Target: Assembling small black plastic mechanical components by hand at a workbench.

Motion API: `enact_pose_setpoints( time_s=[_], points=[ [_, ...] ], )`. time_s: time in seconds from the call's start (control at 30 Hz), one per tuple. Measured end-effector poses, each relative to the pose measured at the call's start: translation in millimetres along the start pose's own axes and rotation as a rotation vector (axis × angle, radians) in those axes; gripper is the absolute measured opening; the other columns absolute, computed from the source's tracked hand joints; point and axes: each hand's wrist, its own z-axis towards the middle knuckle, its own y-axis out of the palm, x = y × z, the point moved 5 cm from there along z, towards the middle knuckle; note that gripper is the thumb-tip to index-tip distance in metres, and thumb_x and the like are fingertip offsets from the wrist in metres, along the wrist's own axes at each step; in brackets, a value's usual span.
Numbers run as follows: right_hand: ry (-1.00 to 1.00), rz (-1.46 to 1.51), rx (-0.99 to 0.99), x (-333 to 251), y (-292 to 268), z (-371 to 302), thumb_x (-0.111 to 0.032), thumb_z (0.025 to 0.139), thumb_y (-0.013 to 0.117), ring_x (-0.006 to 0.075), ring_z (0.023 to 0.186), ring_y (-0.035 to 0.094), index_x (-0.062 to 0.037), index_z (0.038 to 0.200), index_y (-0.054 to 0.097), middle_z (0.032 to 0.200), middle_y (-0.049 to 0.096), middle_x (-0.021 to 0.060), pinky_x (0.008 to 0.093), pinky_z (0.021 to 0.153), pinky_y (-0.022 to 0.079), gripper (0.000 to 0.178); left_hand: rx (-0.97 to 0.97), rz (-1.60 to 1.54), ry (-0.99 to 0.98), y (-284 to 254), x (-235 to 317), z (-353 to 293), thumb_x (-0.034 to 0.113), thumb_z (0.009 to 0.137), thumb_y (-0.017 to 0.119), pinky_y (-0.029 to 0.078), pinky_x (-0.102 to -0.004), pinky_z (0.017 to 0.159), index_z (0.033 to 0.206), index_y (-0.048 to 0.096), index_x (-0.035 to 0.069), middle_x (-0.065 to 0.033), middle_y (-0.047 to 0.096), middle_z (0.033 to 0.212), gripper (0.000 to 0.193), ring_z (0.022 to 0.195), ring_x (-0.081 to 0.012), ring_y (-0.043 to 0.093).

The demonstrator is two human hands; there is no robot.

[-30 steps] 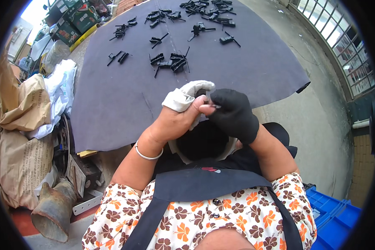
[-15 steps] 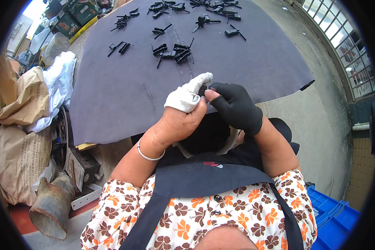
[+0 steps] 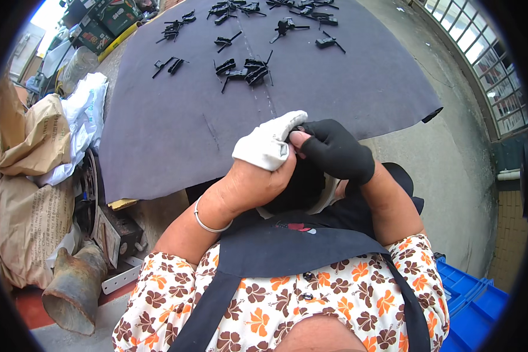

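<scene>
My left hand (image 3: 265, 148), in a white glove, and my right hand (image 3: 338, 151), in a black glove that leaves the thumb tip bare, meet just over the table's near edge. Between them they pinch a small black part (image 3: 295, 129), mostly covered by the fingers. Beyond the hands, a group of black plastic pieces with thin rods (image 3: 256, 71) lies on the grey table covering (image 3: 158, 141). Below my hands, between my legs, is a dark opening with a pale rim (image 3: 330, 192), partly hidden by my arms and apron.
More black pieces (image 3: 286, 27) lie in small groups across the far half of the table. Brown paper sacks (image 3: 32, 217), a white plastic bag (image 3: 83, 108) and a rusty metal pipe (image 3: 76, 287) stand at the left. Blue crates (image 3: 475, 311) are at the lower right.
My hands have drawn closer together and shifted slightly right. The white-gloved fingers now cover more of the small black part. The pieces on the table have stayed in place.
</scene>
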Motion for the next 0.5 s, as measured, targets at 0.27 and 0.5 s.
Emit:
enact_pose_setpoints(
  time_s=[0.27,0.5],
  points=[
    [-0.053,-0.14,0.004,3.7,2.0,3.3,-0.025,0.09,0.051,0.0099,0.067,0.051,0.0021,0.081,0.06,0.069,0.057,0.0025,0.0276,0.066,0.043,0.03,-0.058,0.16,-0.02,-3.4,12.8,0.6,-0.005,0.076,0.051,0.048,-0.0315,0.081,0.116,0.054,-0.001,-0.0155,0.063,0.097,0.04,0.087,-0.0272,0.062],
    [-0.109,-0.38,0.125,-13.4,-20.6,0.0,-0.016,0.084,0.061,0.0099,0.062,0.049,0.0003,0.092,0.062,0.069,0.059,0.006,0.0257,0.058,0.042,0.018,-0.056,-0.553,-0.256,-8.4,-15.8,5.4,0.006,0.087,0.055,0.042,-0.0199,0.069,0.124,0.046,-0.001,-0.0052,0.061,0.096,0.039,0.077,-0.0057,0.049]
  ],
)
